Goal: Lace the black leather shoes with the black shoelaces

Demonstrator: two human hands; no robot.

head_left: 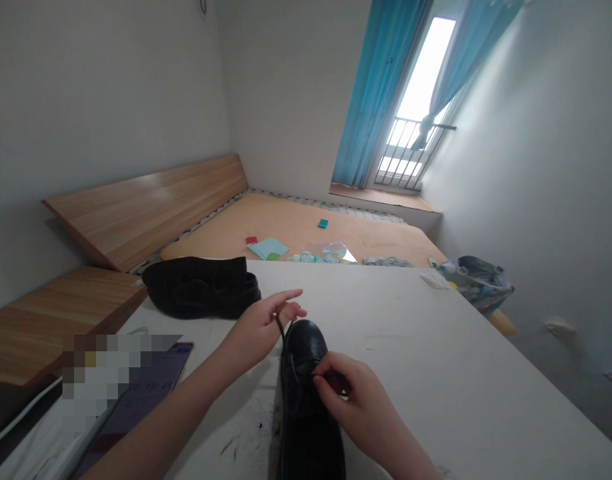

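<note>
Black leather shoe stands, thin lace rising from it.

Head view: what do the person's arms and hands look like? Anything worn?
The left arm and right arm are bare as far as the frame shows, with no sleeve, watch or band. The left grip and right grip are ungloved, with slim fingers and no visible rings or tape.
</note>
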